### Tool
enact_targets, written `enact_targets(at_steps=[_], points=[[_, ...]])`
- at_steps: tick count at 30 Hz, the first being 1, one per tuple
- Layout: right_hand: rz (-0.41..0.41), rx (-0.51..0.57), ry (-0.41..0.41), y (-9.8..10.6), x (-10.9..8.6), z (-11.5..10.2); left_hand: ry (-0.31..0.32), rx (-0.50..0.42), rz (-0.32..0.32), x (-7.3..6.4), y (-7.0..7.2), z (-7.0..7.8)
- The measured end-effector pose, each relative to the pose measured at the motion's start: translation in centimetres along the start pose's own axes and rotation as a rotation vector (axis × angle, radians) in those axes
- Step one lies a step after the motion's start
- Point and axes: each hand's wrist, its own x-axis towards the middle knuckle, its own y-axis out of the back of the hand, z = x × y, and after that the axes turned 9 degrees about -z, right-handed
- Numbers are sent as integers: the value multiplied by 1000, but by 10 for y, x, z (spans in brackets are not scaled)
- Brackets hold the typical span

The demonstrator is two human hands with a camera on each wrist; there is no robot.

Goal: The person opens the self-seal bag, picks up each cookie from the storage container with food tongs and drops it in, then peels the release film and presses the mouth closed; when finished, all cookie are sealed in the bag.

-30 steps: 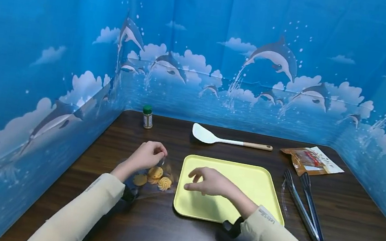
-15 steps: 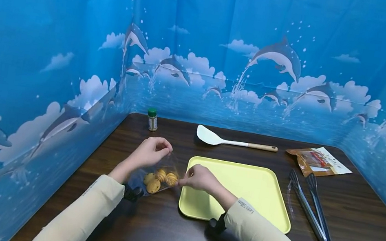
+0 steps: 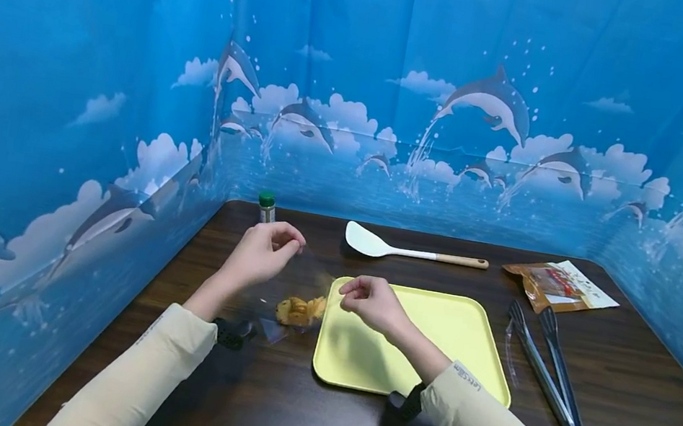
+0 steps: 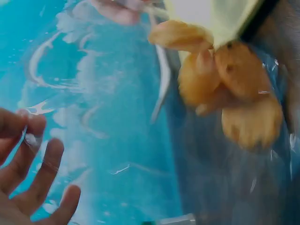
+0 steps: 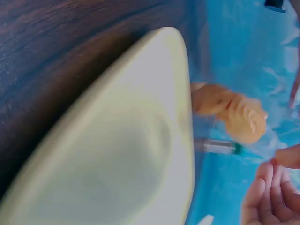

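Observation:
A clear plastic bag (image 4: 243, 168) with several cookies (image 3: 299, 310) in it hangs between my two hands at the left edge of the yellow tray (image 3: 426, 356). My left hand (image 3: 261, 253) pinches one upper edge of the bag between thumb and index finger. The other fingers spread apart in the left wrist view. My right hand (image 3: 376, 305), over the tray's left part, pinches the opposite edge with thumb and fingertips. Bunched together low in the bag, the cookies (image 5: 246, 119) include a swirled one and flat ones with dark bits.
Behind my left hand stands a green-capped spice jar (image 3: 266, 207). A white spatula (image 3: 370, 240) with a wooden handle lies beyond the tray. To the right are metal tongs (image 3: 545, 372) and a brown-and-white food packet (image 3: 560, 286). A dolphin-print curtain (image 3: 357, 99) encloses the dark table.
My right hand reached left to the bag, took its edge, then moved back right and up. The bag is now raised, its cookies shifted right and bunched together. My left hand rose slightly.

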Motion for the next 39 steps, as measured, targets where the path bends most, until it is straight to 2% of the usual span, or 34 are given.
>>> enact_targets(at_steps=[3,6,9,11,14,16,19,22,25,29,32,35,39], points=[[93,14,102,15,-9,-12,-28,-28,88,-1,8,10],[160,-4,200,30,-19,-26,-67,-117,159,-2,12,17],[190,-18,262,43,-32,-43,-106,-219,202,-3,11,19],[207,-34,278,51,-35,-45,-116,-267,209,-3,7,17],[219,-62,219,59,-35,-37,-105,-323,184,-2,-8,8],[198,-65,156,63,-27,-18,-80,-354,156,-1,-20,-1],[131,-43,61,62,-21,1,-31,-350,124,1,-33,-15],[86,0,40,59,-15,14,-6,-312,84,1,-38,-23],[77,13,35,57,-9,18,-40,-291,32,2,-37,-26],[44,6,-41,54,4,17,-118,-311,-26,4,-36,-24],[-31,68,-99,50,18,17,-144,-344,-67,4,-36,-21],[-98,163,-105,45,30,19,-157,-378,-116,3,-37,-17],[-101,241,-76,40,36,20,-174,-401,-160,1,-36,-12]])
